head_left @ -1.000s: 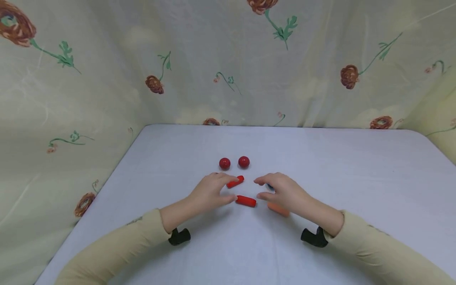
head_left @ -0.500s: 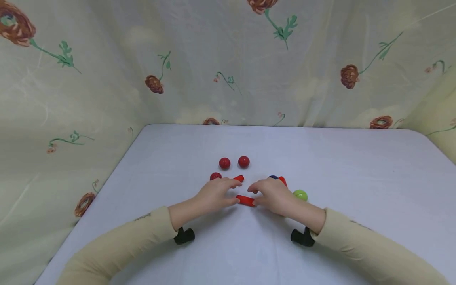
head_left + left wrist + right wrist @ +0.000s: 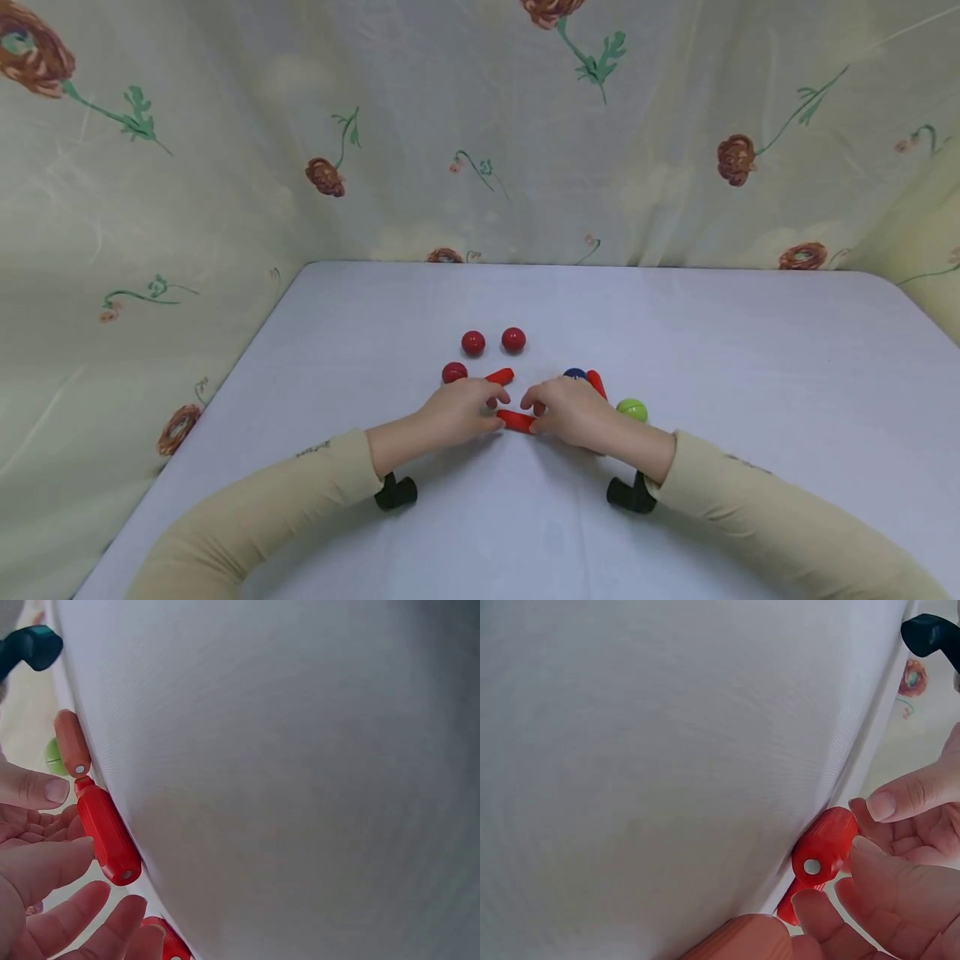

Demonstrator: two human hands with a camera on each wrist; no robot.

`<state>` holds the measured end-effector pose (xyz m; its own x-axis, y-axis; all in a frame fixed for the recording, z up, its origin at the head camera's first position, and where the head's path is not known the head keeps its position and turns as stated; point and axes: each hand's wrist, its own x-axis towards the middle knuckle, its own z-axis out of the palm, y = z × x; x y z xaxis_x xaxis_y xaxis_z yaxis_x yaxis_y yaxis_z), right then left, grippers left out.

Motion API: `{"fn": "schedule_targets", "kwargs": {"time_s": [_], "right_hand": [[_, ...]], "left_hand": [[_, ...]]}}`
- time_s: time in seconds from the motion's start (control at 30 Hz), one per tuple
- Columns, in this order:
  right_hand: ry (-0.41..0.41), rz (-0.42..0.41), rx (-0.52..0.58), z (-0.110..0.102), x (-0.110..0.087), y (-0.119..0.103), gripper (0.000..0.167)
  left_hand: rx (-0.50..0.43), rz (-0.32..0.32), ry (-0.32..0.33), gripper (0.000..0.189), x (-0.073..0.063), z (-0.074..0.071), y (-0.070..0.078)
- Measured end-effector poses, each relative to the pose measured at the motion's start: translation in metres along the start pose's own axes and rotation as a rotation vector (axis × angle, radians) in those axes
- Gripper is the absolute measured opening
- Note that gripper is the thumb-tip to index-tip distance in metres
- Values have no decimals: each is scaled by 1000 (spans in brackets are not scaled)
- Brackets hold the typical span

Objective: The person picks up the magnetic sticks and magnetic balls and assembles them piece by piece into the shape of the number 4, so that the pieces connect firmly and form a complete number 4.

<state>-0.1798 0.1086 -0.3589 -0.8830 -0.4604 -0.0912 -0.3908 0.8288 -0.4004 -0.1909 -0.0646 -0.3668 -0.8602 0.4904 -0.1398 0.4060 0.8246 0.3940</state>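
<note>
A red rod (image 3: 516, 421) lies between the two hands, a pale metal dot at its end. My left hand (image 3: 457, 412) has its thumb tip by the rod's left end, its fingers bent loosely above. At the right end is the thumb of my right hand (image 3: 573, 408), fingers likewise curved. Whether either thumb presses on the rod I cannot tell. No rod or ball shows between thumb and fingers in the wrist views. A second red rod (image 3: 501, 377) lies just beyond the left fingers. An orange rod (image 3: 73, 742) is mostly hidden under the right hand in the head view.
Two red balls (image 3: 513, 339) sit farther back, and another red ball (image 3: 454, 372) beside the left hand. Behind the right hand are a blue ball (image 3: 575, 374), a red rod (image 3: 596, 383) and a green ball (image 3: 632, 409). The white table (image 3: 375, 317) meets a flowered cloth (image 3: 420, 200).
Both hands have moved inward, the right one leftward to the red rod's end. The blue and green balls, a red rod and a third red ball have come into sight.
</note>
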Motion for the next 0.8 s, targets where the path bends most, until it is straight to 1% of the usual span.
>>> {"fn": "schedule_targets", "kwargs": {"time_s": [0.3,0.53,0.8], "right_hand": [[-14,1,8,-1,-1,1,25],[-17,3,23,0,0,1,24],[-30,9,21,1,1,-1,19]], "left_hand": [[22,14,3,15,1,-1,1],[52,4,-7,14,3,0,2],[47,0,-16,13,3,2,3]]}}
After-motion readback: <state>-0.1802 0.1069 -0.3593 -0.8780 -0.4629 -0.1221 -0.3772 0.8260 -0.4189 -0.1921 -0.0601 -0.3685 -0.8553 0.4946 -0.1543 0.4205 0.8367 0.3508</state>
